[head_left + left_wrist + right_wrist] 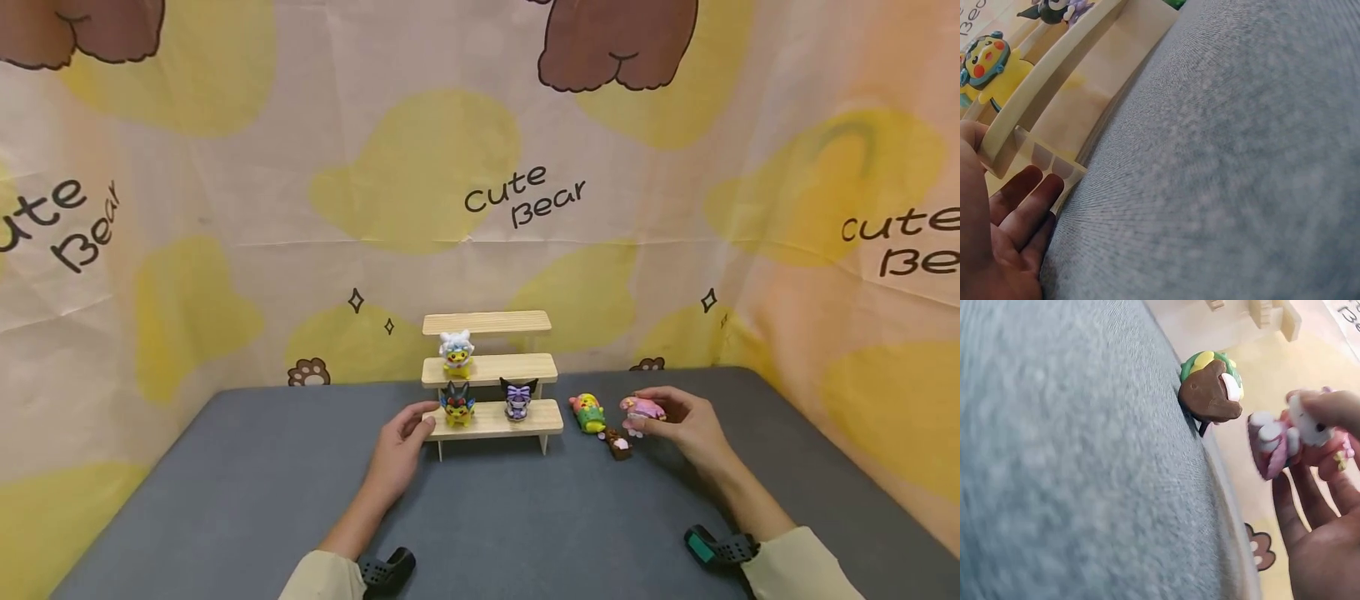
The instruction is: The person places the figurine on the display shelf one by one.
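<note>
My left hand (400,446) holds the left end of the lowest tier of a wooden three-tier display stand (498,421). In the left wrist view its thumb lies at the board's end, with the other fingers below, beside the leg. Pinched between the thumb and fingers of my right hand (690,425) is a pink-and-white figurine (1300,434), raised off the table in the right wrist view. Close by lie a green-and-yellow figurine (588,413) and a brown figurine (618,444) with a white patch.
On the lowest tier stand a yellow figurine with a dark eared hood (457,406) and a purple-and-black figurine (518,400). A white-hooded yellow figurine (456,354) stands on the middle tier. Behind the grey table (247,483) hangs a printed cloth (420,167).
</note>
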Demonstrator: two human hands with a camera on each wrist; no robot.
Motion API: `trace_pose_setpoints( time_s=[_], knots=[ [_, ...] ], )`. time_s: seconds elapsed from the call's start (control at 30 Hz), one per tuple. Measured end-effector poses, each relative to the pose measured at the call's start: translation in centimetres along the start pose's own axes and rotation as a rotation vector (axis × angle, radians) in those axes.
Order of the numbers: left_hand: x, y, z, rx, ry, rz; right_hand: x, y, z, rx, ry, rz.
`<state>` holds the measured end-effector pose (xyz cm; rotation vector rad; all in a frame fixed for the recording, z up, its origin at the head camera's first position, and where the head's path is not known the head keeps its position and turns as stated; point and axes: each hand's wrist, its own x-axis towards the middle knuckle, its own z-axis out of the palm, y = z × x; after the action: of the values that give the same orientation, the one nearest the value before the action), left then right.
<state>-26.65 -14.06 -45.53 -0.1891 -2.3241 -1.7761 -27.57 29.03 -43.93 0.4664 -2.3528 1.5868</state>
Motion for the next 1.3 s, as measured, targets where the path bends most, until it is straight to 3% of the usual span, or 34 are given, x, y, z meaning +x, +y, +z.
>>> trace_pose_setpoints(
  time_s=[0.37, 1.1, 1.3],
  knots=[
    [0.1, 0.1, -0.3, 0.012, -0.004, -0.002, 1.4, -4.2, 0.6, -0.027, 0.009, 0.015],
    [0.0, 0.1, -0.1, 0.037, 0.008, -0.015, 7.7, -11.2, 3.0, -0.071, -0.179, 0.016],
    [0.1, 0.2, -0.1, 0.04, 0.006, -0.017, 8.9, -12.1, 4.2, -0.084, -0.23, -0.03]
  ],
)
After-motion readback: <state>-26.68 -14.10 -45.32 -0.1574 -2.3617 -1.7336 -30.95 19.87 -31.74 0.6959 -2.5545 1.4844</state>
